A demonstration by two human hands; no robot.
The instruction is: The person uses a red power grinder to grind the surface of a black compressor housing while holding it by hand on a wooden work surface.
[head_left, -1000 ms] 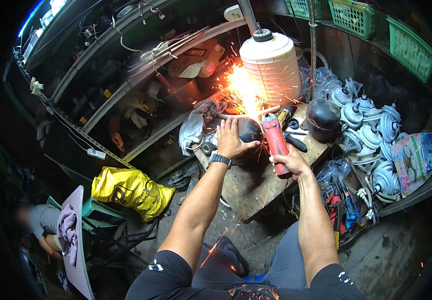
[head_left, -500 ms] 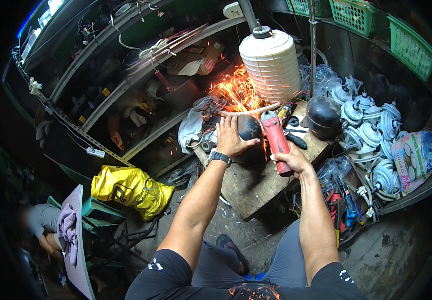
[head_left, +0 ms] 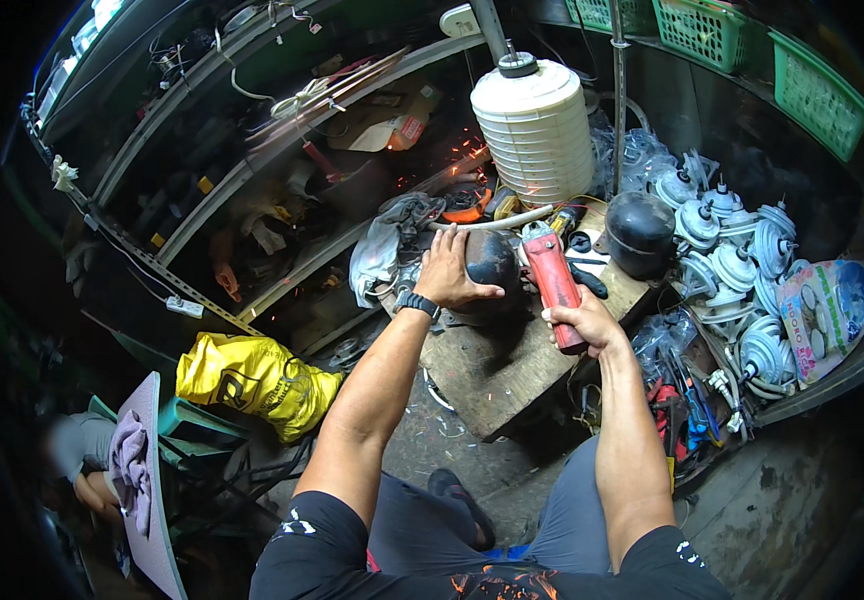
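My right hand (head_left: 586,322) is wrapped round the body of a red angle grinder (head_left: 550,272). Its metal head points away from me, beside a black rounded metal shell (head_left: 493,260); whether its disc touches the shell is hidden. With fingers spread, my left hand (head_left: 449,270) lies on the left side of that shell. Both hands are over a worn wooden work block (head_left: 492,385). A second black round shell (head_left: 640,234) sits at the block's right side. Behind the grinder lie a pale tube (head_left: 512,219) and a dark-handled tool (head_left: 588,281).
A white ribbed tank (head_left: 534,130) stands behind the block. To the right are several grey-white round parts (head_left: 737,265) and hand tools (head_left: 687,410). A yellow sack (head_left: 257,380) is at the left, near a person (head_left: 92,450) at the far left. Shelves (head_left: 212,180) line the back left.
The large burst of sparks has shrunk to a few scattered ones, uncovering an orange thing behind the shell. My left hand stays on the shell, and the grinder has barely moved.
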